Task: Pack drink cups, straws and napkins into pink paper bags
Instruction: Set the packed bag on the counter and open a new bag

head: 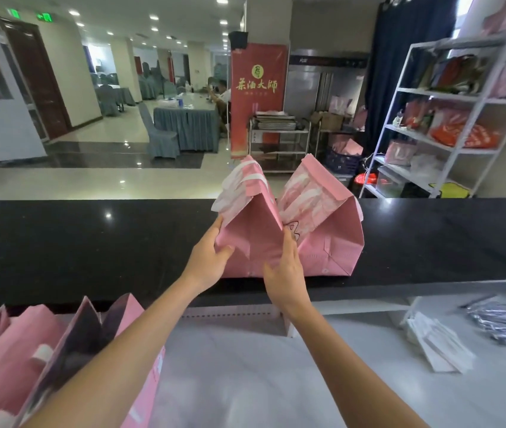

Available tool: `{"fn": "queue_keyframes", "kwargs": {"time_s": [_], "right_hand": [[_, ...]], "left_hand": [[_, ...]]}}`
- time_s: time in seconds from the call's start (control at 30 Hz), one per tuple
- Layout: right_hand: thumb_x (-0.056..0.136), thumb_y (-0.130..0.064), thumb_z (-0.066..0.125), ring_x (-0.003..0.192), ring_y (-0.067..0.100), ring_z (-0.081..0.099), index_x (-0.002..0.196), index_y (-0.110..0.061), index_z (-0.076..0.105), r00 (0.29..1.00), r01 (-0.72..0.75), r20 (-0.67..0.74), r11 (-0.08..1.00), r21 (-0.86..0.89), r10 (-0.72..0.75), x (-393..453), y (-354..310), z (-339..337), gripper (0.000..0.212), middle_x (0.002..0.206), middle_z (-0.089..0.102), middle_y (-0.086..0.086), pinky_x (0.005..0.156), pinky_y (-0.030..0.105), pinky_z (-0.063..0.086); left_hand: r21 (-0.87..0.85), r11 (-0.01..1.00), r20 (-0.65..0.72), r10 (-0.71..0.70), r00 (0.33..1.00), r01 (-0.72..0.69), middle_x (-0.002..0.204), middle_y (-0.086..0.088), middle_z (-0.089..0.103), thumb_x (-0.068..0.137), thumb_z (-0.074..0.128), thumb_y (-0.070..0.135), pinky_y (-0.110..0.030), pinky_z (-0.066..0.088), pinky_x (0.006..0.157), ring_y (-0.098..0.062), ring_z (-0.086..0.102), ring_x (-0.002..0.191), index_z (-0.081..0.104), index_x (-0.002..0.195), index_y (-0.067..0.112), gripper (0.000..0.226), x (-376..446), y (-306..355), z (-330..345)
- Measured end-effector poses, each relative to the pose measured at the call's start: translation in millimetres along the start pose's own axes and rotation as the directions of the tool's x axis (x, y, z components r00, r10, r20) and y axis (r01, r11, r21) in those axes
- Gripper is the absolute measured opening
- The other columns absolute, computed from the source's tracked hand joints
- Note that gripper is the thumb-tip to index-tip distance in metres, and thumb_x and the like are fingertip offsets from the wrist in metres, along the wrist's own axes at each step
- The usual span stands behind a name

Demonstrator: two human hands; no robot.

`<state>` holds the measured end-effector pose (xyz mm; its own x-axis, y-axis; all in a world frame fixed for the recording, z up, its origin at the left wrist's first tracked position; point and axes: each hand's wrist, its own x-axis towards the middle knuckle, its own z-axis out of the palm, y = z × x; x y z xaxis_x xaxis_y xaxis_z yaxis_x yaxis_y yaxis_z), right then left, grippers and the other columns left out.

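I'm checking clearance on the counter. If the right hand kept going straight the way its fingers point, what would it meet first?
The right hand already touches the nearer pink bag; pushing on, its fingertips would probably meet the second pink bag right behind, though depth is unclear.

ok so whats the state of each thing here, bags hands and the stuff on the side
left bag: upright on the black counter, gripped
right bag: upright, leaning away
left hand: grips left bag
right hand: flat against left bag
napkins: stacked, untouched
straws: piled, untouched
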<state>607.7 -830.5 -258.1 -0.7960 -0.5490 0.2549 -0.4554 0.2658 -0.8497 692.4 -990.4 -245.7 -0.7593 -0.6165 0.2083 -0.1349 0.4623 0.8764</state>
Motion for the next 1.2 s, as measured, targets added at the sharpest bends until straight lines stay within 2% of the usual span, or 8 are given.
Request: {"fn": "queue_keyframes", "kwargs": {"time_s": [0.13,0.27,0.33,0.5,0.67,0.87,1.07,1.2], "right_hand": [[0.094,-0.004,0.055,0.153,0.006,0.008,0.16,-0.031,0.01,0.997,0.071,-0.036,0.997,-0.022,-0.072,-17,-2,-3,0.084,0.167,0.012,-0.011,0.117,0.015,0.016],[0.096,-0.003,0.056,0.147,0.001,0.023,0.151,-0.025,0.039,0.972,0.216,-0.076,0.973,-0.087,-0.223,-37,-7,2,0.062,0.159,0.033,-0.011,0.113,0.007,0.016],[0.097,-0.005,0.058,0.14,0.003,0.035,0.145,-0.022,0.048,0.957,0.28,-0.041,0.954,-0.105,-0.286,-44,-13,11,0.053,0.149,0.046,-0.009,0.115,0.015,0.027],[0.099,-0.014,0.057,0.127,0.008,0.048,0.139,-0.024,0.054,0.912,0.369,0.23,0.924,-0.101,-0.339,-57,-36,47,0.042,0.137,0.056,-0.008,0.108,0.031,0.043],[0.098,-0.01,0.059,0.134,0.017,0.046,0.138,-0.019,0.059,0.67,0.627,0.572,0.773,-0.096,-0.472,-87,-65,103,0.04,0.143,0.056,-0.002,0.114,0.034,0.039],[0.085,0.002,0.071,0.136,0.026,0.048,0.137,-0.025,0.059,0.354,0.906,0.744,0.406,-0.122,-0.567,-103,-67,164,0.06,0.144,0.057,-0.001,0.106,0.049,0.045],[0.09,-0.022,0.073,0.112,0.021,0.062,0.109,-0.024,0.074,0.337,0.936,0.758,0.283,-0.207,-0.559,-106,-64,169,0.02,0.112,0.071,-0.005,0.101,0.041,0.046],[0.09,-0.027,0.072,0.095,0.02,0.061,0.096,-0.026,0.074,0.414,0.908,0.706,0.316,-0.275,-0.574,-105,-50,136,0.006,0.093,0.07,-0.007,0.089,0.038,0.045]], "left_hand": [[0.05,0.998,-0.014,0.04,0.999,-0.039,0.161,0.008,0.031,0.101,0.057,0.018,-0.023,0.024,0.113,-0.008,0.028,0.146,0.022,0.159,0.023,0.068,-10,5,-12],[0.17,0.982,-0.029,0.084,0.996,-0.078,0.158,0.006,0.038,0.101,0.058,0.024,-0.03,0.026,0.119,-0.011,0.034,0.145,0.036,0.154,0.022,0.058,-33,4,-40],[0.221,0.971,-0.014,0.095,0.995,-0.089,0.148,0.008,0.051,0.101,0.058,0.026,-0.035,0.037,0.115,-0.009,0.045,0.136,0.047,0.147,0.025,0.048,-50,0,-59],[0.346,0.93,-0.002,0.137,0.991,-0.128,0.122,0.014,0.067,0.1,0.06,0.022,-0.017,0.048,0.096,0.002,0.059,0.11,0.066,0.128,0.024,0.029,-106,-11,-106],[0.488,0.869,0.052,0.064,0.997,-0.081,0.117,0.02,0.067,0.099,0.059,0.025,-0.025,0.05,0.095,0.001,0.061,0.106,0.07,0.12,0.031,0.024,-178,-44,-166],[0.612,0.781,0.169,0.027,0.985,-0.127,0.115,0.022,0.066,0.099,0.049,0.048,-0.03,0.047,0.099,0.001,0.058,0.106,0.071,0.114,0.033,0.03,-237,-70,-195],[0.711,0.657,0.3,0.039,0.953,-0.251,0.09,0.019,0.061,0.092,0.038,0.074,-0.03,0.045,0.089,-0.005,0.052,0.09,0.067,0.089,0.029,0.053,-254,-73,-182],[0.686,0.645,0.317,0.149,0.937,-0.335,0.08,0.02,0.046,0.088,0.054,0.055,-0.032,0.045,0.084,-0.006,0.048,0.082,0.055,0.077,0.031,0.026,-252,-74,-170]]}}
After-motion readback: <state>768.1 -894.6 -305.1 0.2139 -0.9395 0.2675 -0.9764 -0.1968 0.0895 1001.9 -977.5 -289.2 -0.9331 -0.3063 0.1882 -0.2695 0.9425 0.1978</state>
